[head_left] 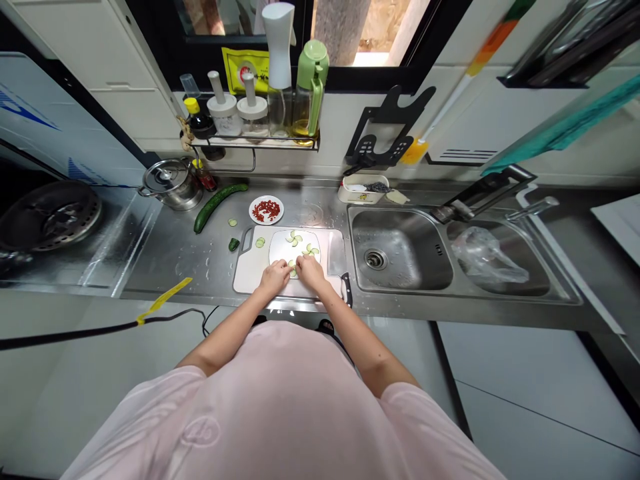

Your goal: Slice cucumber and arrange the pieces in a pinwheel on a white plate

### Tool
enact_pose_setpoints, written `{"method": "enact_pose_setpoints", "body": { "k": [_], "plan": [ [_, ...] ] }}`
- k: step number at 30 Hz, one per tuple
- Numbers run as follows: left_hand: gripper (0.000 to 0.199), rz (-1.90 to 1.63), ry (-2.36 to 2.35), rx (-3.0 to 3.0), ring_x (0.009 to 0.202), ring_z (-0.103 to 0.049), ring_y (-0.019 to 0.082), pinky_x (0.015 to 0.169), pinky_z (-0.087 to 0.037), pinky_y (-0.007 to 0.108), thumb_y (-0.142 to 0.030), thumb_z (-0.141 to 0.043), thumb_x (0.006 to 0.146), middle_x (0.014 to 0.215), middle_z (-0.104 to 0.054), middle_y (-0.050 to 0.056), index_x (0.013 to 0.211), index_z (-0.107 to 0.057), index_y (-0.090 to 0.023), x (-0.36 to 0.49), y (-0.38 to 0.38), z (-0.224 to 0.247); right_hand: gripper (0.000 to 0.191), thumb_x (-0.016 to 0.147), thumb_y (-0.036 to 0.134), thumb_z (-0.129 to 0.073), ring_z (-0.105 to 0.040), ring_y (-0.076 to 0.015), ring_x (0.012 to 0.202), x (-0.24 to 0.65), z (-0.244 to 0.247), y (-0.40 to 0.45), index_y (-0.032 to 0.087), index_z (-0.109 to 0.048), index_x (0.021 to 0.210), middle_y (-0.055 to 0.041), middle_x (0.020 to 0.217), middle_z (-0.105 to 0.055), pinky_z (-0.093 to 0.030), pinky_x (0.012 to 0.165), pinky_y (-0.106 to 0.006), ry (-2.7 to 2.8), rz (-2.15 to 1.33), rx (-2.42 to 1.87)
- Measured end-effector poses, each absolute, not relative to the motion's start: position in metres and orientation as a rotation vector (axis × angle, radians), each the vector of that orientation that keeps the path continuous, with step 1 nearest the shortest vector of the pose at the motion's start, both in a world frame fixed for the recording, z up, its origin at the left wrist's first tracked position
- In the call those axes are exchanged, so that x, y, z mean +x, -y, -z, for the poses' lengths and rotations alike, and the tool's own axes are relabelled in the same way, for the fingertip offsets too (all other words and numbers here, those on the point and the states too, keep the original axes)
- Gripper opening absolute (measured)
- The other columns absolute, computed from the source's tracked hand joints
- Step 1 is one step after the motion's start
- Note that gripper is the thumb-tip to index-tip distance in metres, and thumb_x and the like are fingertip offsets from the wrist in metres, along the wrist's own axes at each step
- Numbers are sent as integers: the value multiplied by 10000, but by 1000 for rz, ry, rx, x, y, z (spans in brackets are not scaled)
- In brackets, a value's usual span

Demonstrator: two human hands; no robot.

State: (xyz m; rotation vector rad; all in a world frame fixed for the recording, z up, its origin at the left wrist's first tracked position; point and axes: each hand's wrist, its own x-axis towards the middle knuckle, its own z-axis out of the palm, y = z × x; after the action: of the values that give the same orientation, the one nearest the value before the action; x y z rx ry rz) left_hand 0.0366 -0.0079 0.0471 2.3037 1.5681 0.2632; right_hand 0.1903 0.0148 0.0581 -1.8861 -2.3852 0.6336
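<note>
Resting left hand (274,277), right hand (311,271) on cucumber slices (294,239), grips unclear, yellow label (244,70) illegible

A steel pot (171,184) sits far left on the counter, near a gas burner (50,217). A small plate (267,198) holds red pieces. Along the far wall, a metal shelf (255,143) carries bottles (310,87). To the right is a double sink (400,248), with a plastic bag (487,255) in its right basin, beneath a faucet (533,208).

Glossy wet steel counter (170,260); matt plastic cutting board (246,272).
</note>
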Motion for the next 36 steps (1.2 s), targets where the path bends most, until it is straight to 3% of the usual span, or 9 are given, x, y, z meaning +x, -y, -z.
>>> {"method": "enact_pose_setpoints", "body": {
  "k": [12,26,36],
  "plan": [
    [279,-515,-1782,2011,944,-554,161,840,-433,247,-171,-448,835,991,-601,47,999,-669,-220,23,0,-58,235,917,262,-395,-496,-176,928,207,-65,-13,178,-591,1015,-80,1015,-582,-350,736,-245,2199,-640,-1846],
    [305,-680,-2137,1753,830,-582,166,828,-433,261,-250,-448,817,1001,-634,62,1047,-644,-202,-17,-17,-54,228,894,270,-375,-504,-156,831,215,-71,6,192,-589,896,-43,880,-586,-352,721,-233,2010,-696,-1727],
    [354,-588,-2282,1692,933,-573,217,850,-414,305,-354,-479,824,1012,-619,106,1097,-610,-172,-31,-51,-46,180,866,250,-415,-507,-163,788,217,-70,4,198,-582,822,-37,818,-582,-358,678,-243,1906,-703,-1617]
  ]
}}
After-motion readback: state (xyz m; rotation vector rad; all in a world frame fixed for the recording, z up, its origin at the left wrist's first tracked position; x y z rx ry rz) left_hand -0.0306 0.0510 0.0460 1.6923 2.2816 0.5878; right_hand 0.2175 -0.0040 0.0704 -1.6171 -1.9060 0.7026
